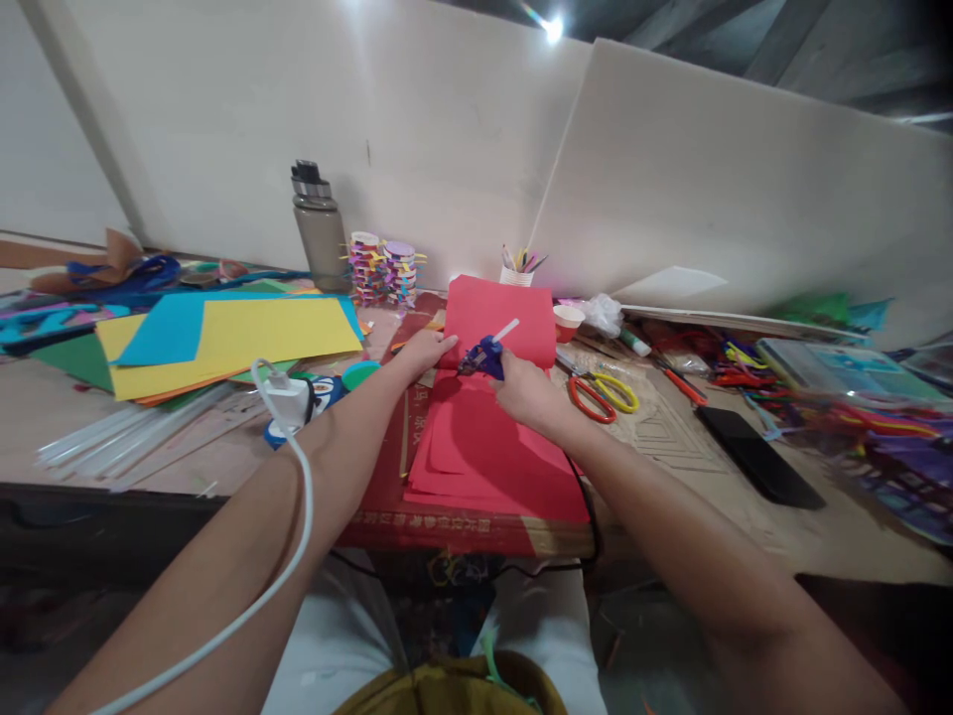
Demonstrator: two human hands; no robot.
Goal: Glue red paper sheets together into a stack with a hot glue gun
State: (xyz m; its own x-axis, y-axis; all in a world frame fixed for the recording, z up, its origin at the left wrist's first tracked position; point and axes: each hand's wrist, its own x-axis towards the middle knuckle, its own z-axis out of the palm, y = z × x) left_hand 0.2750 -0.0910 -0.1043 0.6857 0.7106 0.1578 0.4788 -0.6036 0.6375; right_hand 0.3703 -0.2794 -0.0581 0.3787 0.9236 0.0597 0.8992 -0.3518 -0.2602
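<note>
White boards stand along the table's back edge, and most of the action's near the middle of the front edge. Red paper is spread on a red book or box there. Right hand has a firm grip on a blue glue gun, glue stick poking out, right where the back sheet meets the front ones. Left hand rests on the paper's left edge; can't tell if it's pinching.

Imo press the paper flat, run a thin line, and keep that left thumb well clear of the nozzle (probably hot!).

Room-wise: the white cable runs over the left forearm, so I'd avoid big swings toward the left corner. Right side's tight too, with scissors just beside and a phone nearer the right edge. Best open room is straight toward the front edge, over the paper.
</note>
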